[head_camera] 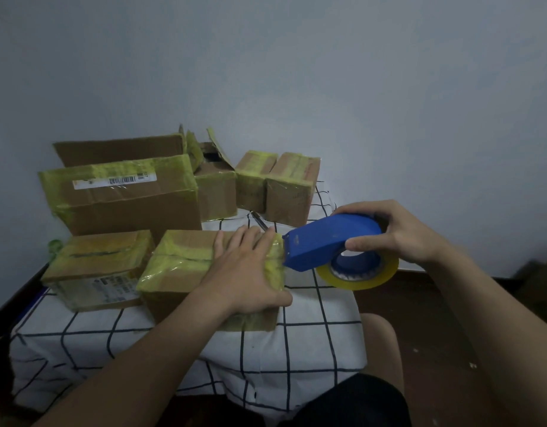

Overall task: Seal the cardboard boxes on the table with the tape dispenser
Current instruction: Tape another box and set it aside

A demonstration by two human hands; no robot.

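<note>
As I read it from my end, nearest the camera is a bare knee [380,340], below the right hand, against the edge of the grid cloth [312,328] that covers the table. The left hand [247,272] lies flat and wide on the near box [179,263], with its fingers straight and spread over the taped right end and its thumb down over the near edge. The right hand [398,232] is just to its right, curled round the back of the blue dispenser [324,241], thumb at the hub and fingers over the top. The dispenser's nose meets the near box's right edge, just beside the left fingertips. Its yellow roll [358,277] hangs under the right hand, above the cloth's right side.

Left of the left hand sits a second box [96,260] with a label on its front, just beside the near box; I cannot tell whether they touch. Just past the left fingertips a pen [259,221] lies on the cloth.

Beyond that a row crowds the far side. A big box [127,204] with a barcode label stands to the hand's left. An open box [215,189] with raised flaps is straight beyond the hand. A small box [255,177] and an end box [292,189] stand side by side beyond the dispenser's nose. All of them carry yellow tape. Far left, a green thing [54,245] is too blurred for me to name.
</note>
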